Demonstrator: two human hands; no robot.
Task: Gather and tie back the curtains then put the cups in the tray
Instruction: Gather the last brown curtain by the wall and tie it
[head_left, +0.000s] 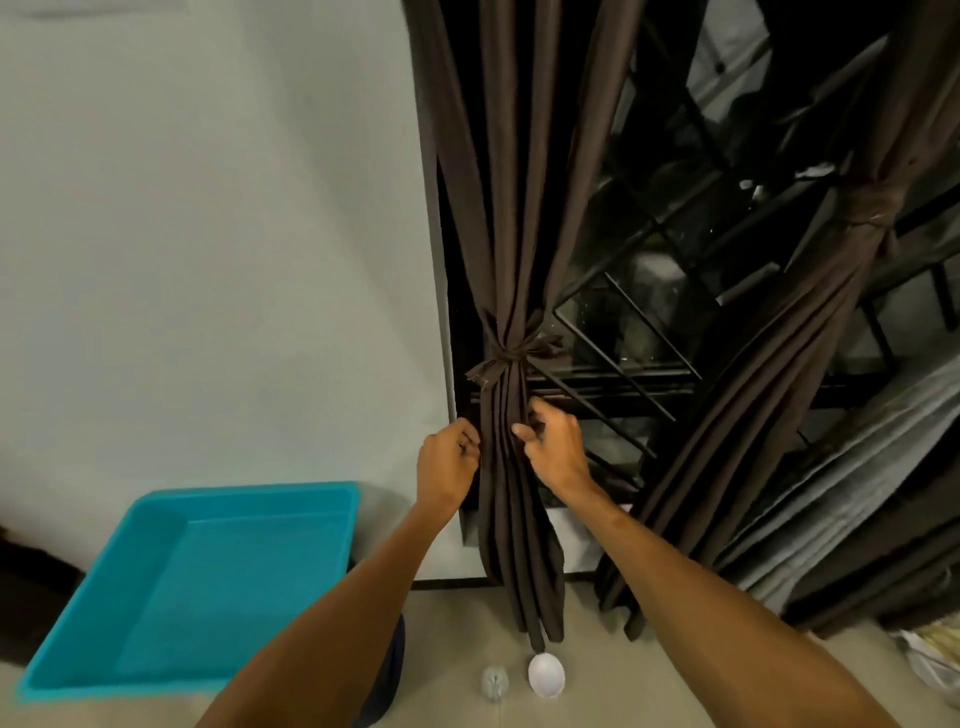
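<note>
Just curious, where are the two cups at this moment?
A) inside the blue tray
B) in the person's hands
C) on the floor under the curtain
C: the white cup and the clear cup stand on the floor below the curtain, outside the blue tray; the left hand and right hand grip the curtain.

- Curtain (511, 218): matt brown woven cloth, softly pleated.
- Tray (156, 525): smooth turquoise plastic, slight sheen.
- Window grille (623, 364): dark metal bars over glossy glass.
- White cup (546, 675): smooth, matt.
- Wall (208, 234): flat matt paint.
</note>
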